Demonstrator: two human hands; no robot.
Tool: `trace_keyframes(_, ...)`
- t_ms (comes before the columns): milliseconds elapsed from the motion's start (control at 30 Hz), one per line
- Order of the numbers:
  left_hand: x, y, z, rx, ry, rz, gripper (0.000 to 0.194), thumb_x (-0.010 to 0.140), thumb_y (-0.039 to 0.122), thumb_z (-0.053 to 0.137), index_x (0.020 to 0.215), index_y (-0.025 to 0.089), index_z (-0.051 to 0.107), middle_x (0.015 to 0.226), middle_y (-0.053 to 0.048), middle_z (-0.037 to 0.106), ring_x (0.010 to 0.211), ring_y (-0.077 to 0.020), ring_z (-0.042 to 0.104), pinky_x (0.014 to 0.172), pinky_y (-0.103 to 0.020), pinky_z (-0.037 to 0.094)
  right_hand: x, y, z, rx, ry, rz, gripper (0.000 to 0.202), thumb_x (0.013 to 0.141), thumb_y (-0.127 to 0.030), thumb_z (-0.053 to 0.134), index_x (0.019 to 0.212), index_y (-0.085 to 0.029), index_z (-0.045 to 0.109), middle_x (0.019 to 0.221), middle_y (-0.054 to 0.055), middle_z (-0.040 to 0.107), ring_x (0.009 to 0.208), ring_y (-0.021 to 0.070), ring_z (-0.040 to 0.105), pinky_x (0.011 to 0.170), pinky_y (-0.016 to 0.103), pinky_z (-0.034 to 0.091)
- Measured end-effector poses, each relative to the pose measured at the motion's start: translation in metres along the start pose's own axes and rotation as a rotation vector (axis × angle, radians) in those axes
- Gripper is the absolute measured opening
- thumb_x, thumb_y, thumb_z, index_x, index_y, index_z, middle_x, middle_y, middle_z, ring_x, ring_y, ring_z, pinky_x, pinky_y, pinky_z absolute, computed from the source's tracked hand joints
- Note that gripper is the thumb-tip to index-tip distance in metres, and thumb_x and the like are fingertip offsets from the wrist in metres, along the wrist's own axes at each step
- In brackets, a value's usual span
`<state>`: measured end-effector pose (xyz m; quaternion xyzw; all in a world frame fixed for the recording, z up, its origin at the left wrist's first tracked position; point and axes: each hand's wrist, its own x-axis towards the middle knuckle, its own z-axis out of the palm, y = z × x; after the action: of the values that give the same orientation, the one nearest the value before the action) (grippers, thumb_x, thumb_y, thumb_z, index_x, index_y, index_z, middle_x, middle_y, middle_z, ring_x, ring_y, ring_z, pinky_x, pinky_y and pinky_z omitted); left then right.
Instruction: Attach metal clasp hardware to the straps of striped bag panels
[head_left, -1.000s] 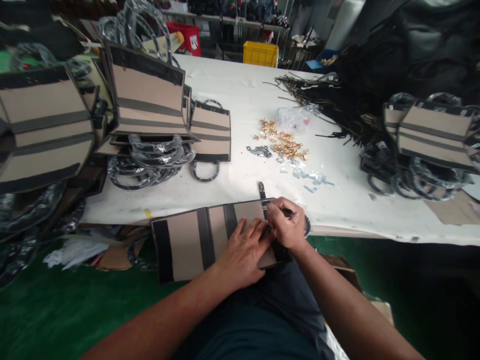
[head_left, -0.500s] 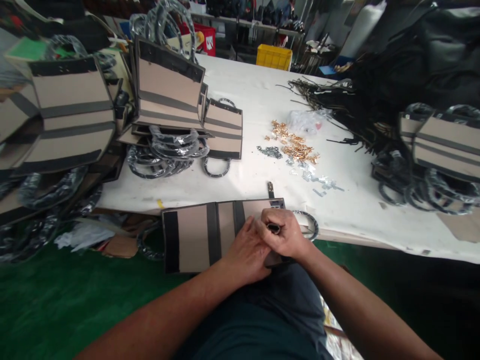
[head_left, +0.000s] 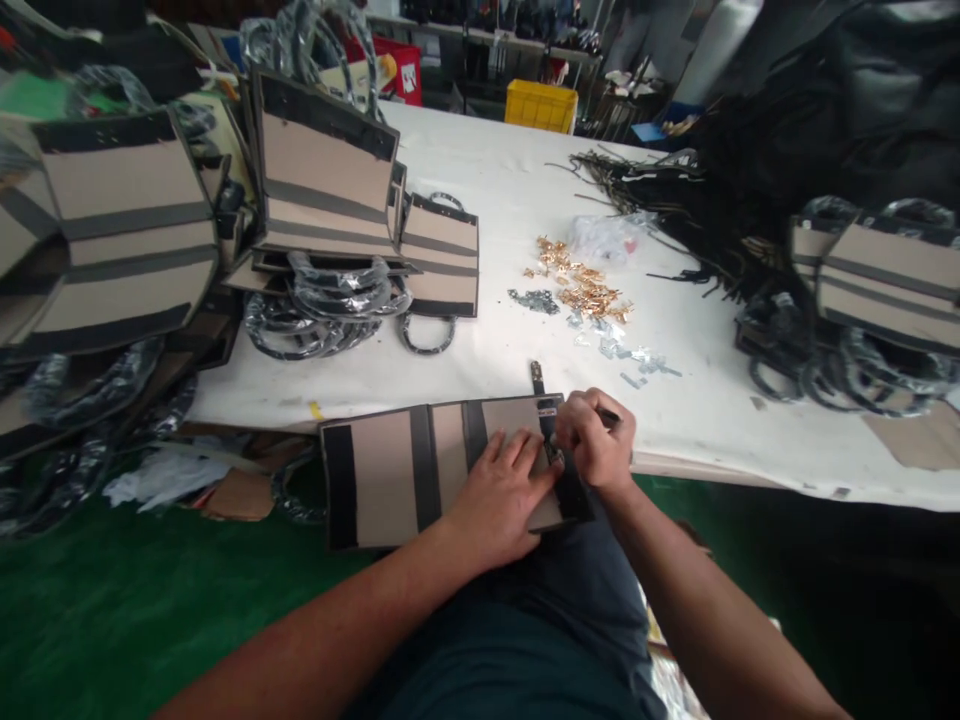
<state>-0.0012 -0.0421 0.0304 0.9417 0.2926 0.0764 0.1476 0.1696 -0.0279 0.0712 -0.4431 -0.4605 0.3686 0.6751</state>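
Observation:
My left hand lies flat with its fingers spread on a beige and black bag panel at the table's front edge. Its fingertips are close to a small metal piece on the panel's dark end strip. My right hand is closed around a hand tool with a dark handle, tilted over that strip; the tool's tip is hidden. A dark strap with a gold end sticks out past the panel's far edge. A round black handle hangs at the panel's left end.
Gold metal fittings and silver plates lie scattered on the white table. Stacked bag panels with plastic-wrapped handles stand at left, more panels at right. Dark straps are heaped behind. A yellow crate is beyond the table.
My right hand has moved right, off my left hand, and the tool has gone from upright to tilted. My left fingers have spread out, and the metal piece now shows.

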Motion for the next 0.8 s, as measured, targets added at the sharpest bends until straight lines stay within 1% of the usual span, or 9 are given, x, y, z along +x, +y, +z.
trace_keyframes(100,0.000,0.001,-0.001,0.010,-0.006,0.000,0.090,0.076,0.044,0.082,0.156,0.022,0.047,0.165,-0.021,0.039,0.156,-0.0393,0.030,0.130,-0.059,0.015,-0.004,0.018,-0.006,-0.022,0.010,0.056,0.044,0.096,-0.038,0.069,0.062,-0.025,0.045,0.049,-0.006,0.044,0.045,0.0119,0.041,0.047,0.028,0.034)
trace_keyframes(167,-0.002,0.003,0.000,0.020,0.003,-0.011,0.089,0.078,0.045,0.081,0.157,0.022,0.046,0.165,-0.020,0.039,0.157,-0.0390,0.028,0.130,-0.060,0.015,-0.007,0.016,-0.014,-0.055,0.013,0.035,0.044,0.096,-0.038,0.069,0.061,-0.024,0.046,0.050,-0.005,0.047,0.047,0.0123,0.043,0.049,0.029,0.037)
trace_keyframes(300,-0.008,0.010,0.003,0.007,-0.002,-0.012,0.082,0.086,0.045,0.076,0.158,0.019,0.047,0.168,-0.019,0.038,0.159,-0.0398,0.026,0.130,-0.063,0.018,-0.017,-0.020,-0.034,-0.005,0.188,-0.028,0.040,0.094,-0.033,0.070,0.062,-0.023,0.049,0.053,-0.004,0.047,0.048,0.0127,0.045,0.048,0.028,0.037)
trace_keyframes(367,-0.011,0.015,-0.005,-0.020,0.014,-0.018,0.072,0.091,0.041,0.071,0.156,0.020,0.050,0.167,-0.017,0.041,0.157,-0.0403,0.030,0.129,-0.064,0.024,-0.024,-0.041,-0.045,0.087,0.269,-0.035,0.038,0.090,-0.028,0.072,0.061,-0.023,0.048,0.053,-0.005,0.046,0.045,0.0116,0.043,0.045,0.027,0.036)
trace_keyframes(433,-0.014,0.019,-0.022,-0.086,0.084,-0.040,0.058,0.097,0.034,0.062,0.153,0.022,0.055,0.163,-0.014,0.049,0.153,-0.0375,0.041,0.126,-0.060,0.033,-0.033,-0.055,-0.055,0.164,0.322,-0.019,0.037,0.087,-0.025,0.074,0.061,-0.022,0.049,0.053,-0.005,0.044,0.044,0.0107,0.042,0.044,0.026,0.035)
trace_keyframes(500,-0.018,0.020,-0.050,-0.228,0.202,-0.073,0.050,0.102,0.029,0.053,0.151,0.024,0.058,0.156,-0.011,0.058,0.145,-0.0320,0.052,0.124,-0.052,0.041,-0.042,-0.059,-0.062,0.204,0.379,0.016,0.036,0.086,-0.027,0.076,0.062,-0.022,0.049,0.053,-0.005,0.045,0.043,0.0106,0.043,0.044,0.026,0.035)
trace_keyframes(600,-0.034,0.017,-0.101,-0.596,0.392,-0.256,0.043,0.104,0.036,0.054,0.144,0.027,0.066,0.147,-0.006,0.067,0.139,-0.0290,0.060,0.123,-0.043,0.044,-0.050,-0.051,-0.065,0.155,0.430,0.158,0.037,0.088,-0.041,0.077,0.066,-0.023,0.053,0.050,-0.006,0.045,0.040,0.0112,0.040,0.040,0.026,0.032)
trace_keyframes(700,-0.058,0.014,-0.142,-0.981,0.624,-0.618,0.048,0.092,0.050,0.073,0.133,0.025,0.075,0.135,-0.005,0.075,0.138,-0.0345,0.061,0.123,-0.045,0.044,-0.045,-0.044,-0.050,-0.035,0.285,0.304,0.035,0.082,-0.055,0.081,0.088,-0.021,0.071,0.061,-0.001,0.062,0.045,0.0129,0.045,0.042,0.027,0.037)
trace_keyframes(800,-0.081,0.014,-0.166,-1.245,0.858,-0.799,0.065,0.078,0.053,0.086,0.134,0.024,0.074,0.125,-0.006,0.079,0.136,-0.0384,0.062,0.120,-0.050,0.047,-0.034,-0.054,-0.021,-0.162,0.026,0.231,0.051,0.074,-0.058,0.086,0.108,-0.021,0.077,0.095,0.007,0.076,0.066,0.0179,0.059,0.058,0.031,0.049)
